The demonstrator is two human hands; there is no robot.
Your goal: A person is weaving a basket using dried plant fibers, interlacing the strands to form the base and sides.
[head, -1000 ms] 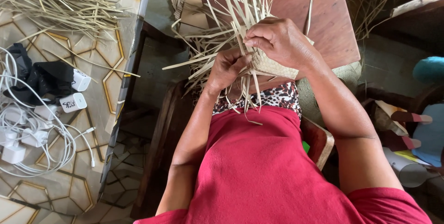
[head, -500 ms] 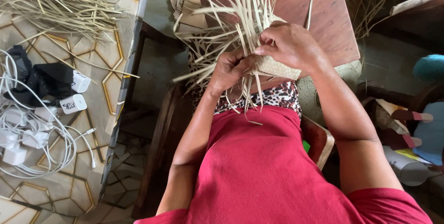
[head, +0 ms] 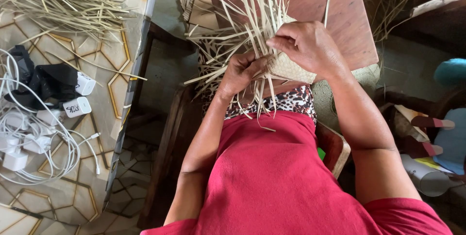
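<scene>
The fingers of the right hand (head: 310, 48) are bent and pressed together, thumb and forefinger pinching a pale strip at the top edge of the weave (head: 290, 67). The rest of that hand lies over the woven patch, covering its far right part. The left hand (head: 241, 74) is curled shut around a bunch of strips (head: 252, 16) at the left edge of the weave, knuckles up; its fingertips are tucked under and cannot be seen. The two hands nearly touch across the piece.

The weave is a small, tight, light-tan patch held in front of the chest, above the lap, over the near edge of a reddish wooden board (head: 340, 12). Loose strips fan out from it: long ones run far and up over the board, shorter ends hang near, over a leopard-print cloth (head: 291, 100) and the red dress (head: 286, 177). More strips splay left from under the left hand.

Left of the person stands a table (head: 97, 167) with a gold hexagon pattern. On its far part lies a heap of dry strips (head: 58, 2). Nearer lie a black pouch (head: 48, 82), white chargers (head: 77, 105) and tangled white cables (head: 43, 152). To the right, well apart from the hands, are a teal thing (head: 450, 71) and some coloured items that are hard to make out.
</scene>
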